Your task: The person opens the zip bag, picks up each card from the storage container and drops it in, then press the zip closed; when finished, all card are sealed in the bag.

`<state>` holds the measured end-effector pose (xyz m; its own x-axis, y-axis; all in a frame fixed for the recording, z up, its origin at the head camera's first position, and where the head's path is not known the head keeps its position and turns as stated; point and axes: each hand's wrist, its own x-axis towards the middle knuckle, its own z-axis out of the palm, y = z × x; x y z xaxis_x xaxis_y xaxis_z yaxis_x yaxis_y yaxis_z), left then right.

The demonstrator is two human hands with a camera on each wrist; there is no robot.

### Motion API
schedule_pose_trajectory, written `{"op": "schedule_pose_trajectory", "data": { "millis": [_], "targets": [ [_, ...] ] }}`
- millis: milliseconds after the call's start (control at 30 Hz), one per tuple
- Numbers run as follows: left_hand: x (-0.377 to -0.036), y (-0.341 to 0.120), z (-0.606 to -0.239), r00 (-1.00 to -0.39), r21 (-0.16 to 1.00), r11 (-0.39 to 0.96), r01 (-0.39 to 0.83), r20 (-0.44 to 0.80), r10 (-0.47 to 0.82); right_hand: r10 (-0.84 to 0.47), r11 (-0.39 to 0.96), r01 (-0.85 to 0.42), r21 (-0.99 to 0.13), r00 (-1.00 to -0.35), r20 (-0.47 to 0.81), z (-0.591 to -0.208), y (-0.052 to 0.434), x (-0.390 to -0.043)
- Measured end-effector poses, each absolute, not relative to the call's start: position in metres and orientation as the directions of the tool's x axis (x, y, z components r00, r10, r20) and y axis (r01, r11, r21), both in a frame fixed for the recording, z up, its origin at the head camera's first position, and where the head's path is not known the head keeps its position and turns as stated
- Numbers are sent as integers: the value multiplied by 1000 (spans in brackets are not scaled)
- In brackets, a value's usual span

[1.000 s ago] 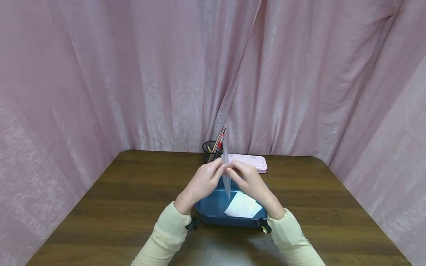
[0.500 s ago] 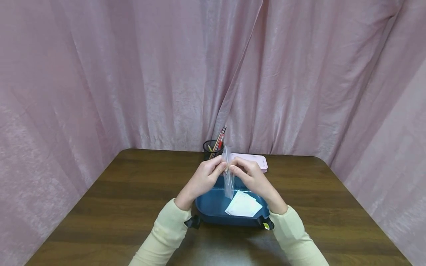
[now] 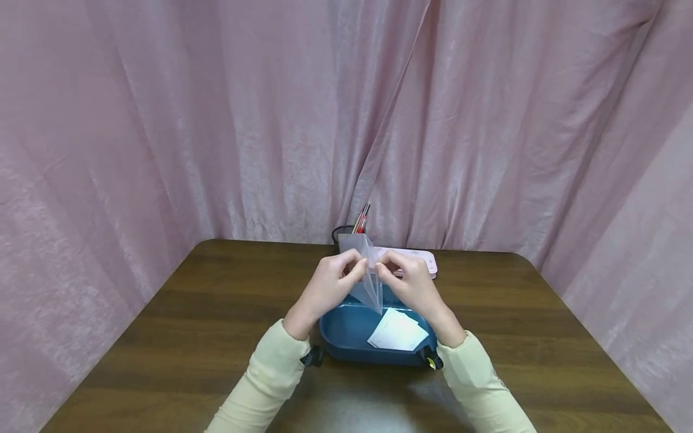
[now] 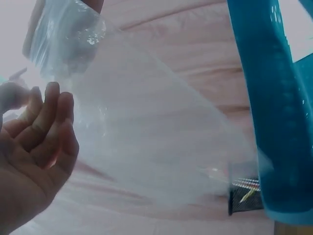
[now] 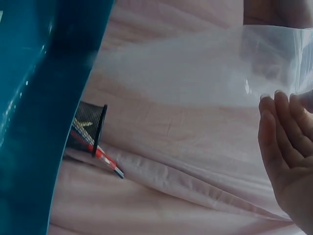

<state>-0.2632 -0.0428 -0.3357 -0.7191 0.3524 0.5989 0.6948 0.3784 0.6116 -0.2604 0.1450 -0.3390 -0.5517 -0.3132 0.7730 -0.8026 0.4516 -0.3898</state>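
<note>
Between my two hands hangs a clear plastic bag [image 3: 366, 294], above a blue bin [image 3: 346, 349]. My left hand [image 3: 331, 281] pinches the bag's left side between thumb and forefinger. Opposite it, my right hand [image 3: 410, 285] pinches the right side near the top. Seen from the left wrist, the bag [image 4: 142, 122] spreads out flat and see-through, with nothing visible inside. The right wrist view shows fingertips [image 5: 279, 98] at the bag's edge. White paper-like sheets [image 3: 397, 331] lie in the bin.
A black mesh pen cup [image 5: 88, 117] with pencils stands at the back, partly behind the bag in the head view. Beside it lies a pink flat case [image 3: 417, 257]. Pink curtains [image 3: 271, 120] hang behind the wooden table [image 3: 243, 288].
The bag was nearly edge-on and now shows more of its broad face, its top fanning to the left. My hands have drawn slightly apart at the fingertips. The sheets stay in the bin.
</note>
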Motion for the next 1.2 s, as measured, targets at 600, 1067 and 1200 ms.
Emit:
{"op": "schedule_pose_trajectory", "data": {
  "millis": [600,1067,1200],
  "targets": [
    [-261,-57,-330,-766,604,478,638,560,315,-183,659,-699,-275,-505,844,-338,171,-266],
    [-262,-38,-326,-669,500,456,736,640,378,-460,679,-734,17,-406,790,-343,166,-266],
    [-262,-34,-322,-639,452,470,759,655,403,-469,675,-737,-34,-465,751,-343,164,-266]
  ]
}}
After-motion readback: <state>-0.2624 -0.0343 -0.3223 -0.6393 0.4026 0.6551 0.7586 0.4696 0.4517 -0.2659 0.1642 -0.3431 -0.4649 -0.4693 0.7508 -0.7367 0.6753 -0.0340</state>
